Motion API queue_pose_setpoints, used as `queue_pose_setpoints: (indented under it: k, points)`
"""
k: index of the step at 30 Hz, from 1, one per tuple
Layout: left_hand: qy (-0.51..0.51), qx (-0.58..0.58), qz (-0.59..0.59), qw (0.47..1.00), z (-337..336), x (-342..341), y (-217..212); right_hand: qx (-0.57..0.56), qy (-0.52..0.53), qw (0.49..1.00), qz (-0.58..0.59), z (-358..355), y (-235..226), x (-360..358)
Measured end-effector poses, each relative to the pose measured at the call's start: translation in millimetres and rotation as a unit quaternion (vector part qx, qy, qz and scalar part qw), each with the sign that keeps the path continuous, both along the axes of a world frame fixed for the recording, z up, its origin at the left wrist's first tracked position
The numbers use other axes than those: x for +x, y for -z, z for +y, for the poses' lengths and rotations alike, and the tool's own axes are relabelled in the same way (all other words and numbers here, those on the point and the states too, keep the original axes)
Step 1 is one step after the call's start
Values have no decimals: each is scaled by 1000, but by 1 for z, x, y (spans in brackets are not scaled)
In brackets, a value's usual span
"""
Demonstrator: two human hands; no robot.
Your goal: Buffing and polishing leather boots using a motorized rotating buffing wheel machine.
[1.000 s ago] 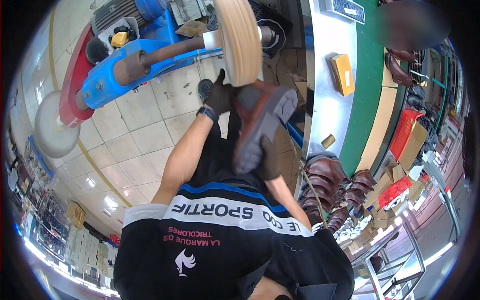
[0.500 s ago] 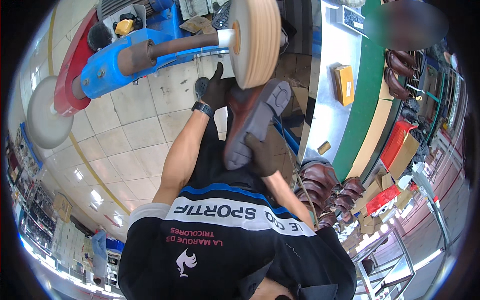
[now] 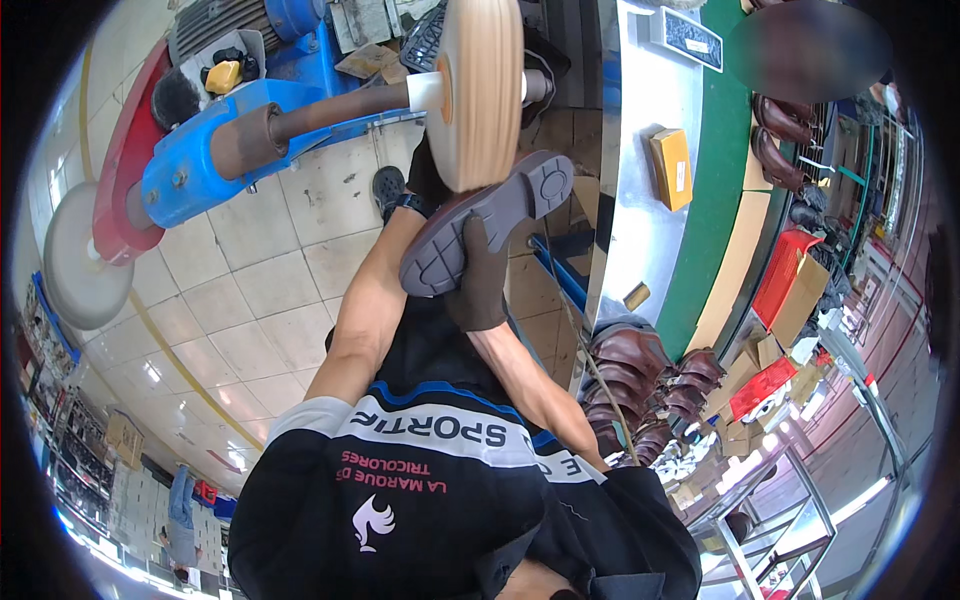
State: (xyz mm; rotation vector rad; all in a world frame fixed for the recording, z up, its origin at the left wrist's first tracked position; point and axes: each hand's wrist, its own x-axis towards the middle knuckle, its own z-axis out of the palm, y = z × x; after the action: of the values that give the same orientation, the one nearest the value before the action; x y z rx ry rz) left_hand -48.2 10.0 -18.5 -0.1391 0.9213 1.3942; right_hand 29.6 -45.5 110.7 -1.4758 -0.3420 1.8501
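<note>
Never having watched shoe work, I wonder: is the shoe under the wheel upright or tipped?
Tipped: the shoe shows its patterned sole to the viewer, with the right hand gripping it.

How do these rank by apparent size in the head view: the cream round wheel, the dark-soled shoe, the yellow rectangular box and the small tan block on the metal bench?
1. Cream round wheel and dark-soled shoe: too close to rank; the frame's top edge crops the wheel.
2. Yellow box
3. Small tan block

Line-patterned dark-brown shoe sole [image 3: 432, 260], tan-streaked cream wheel [image 3: 488, 110], blue housing [image 3: 205, 155], red guard [image 3: 122, 150].
</note>
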Motion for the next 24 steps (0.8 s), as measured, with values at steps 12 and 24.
queue_pose_setpoints:
  k: [12, 24]
  points:
    - [269, 257, 310, 875, -69, 28, -26, -163, -33, 943, 290, -21, -46, 139]
    - [130, 297, 676, 661, -71, -26, -55, 69, -257, 951, -156, 19, -98, 93]
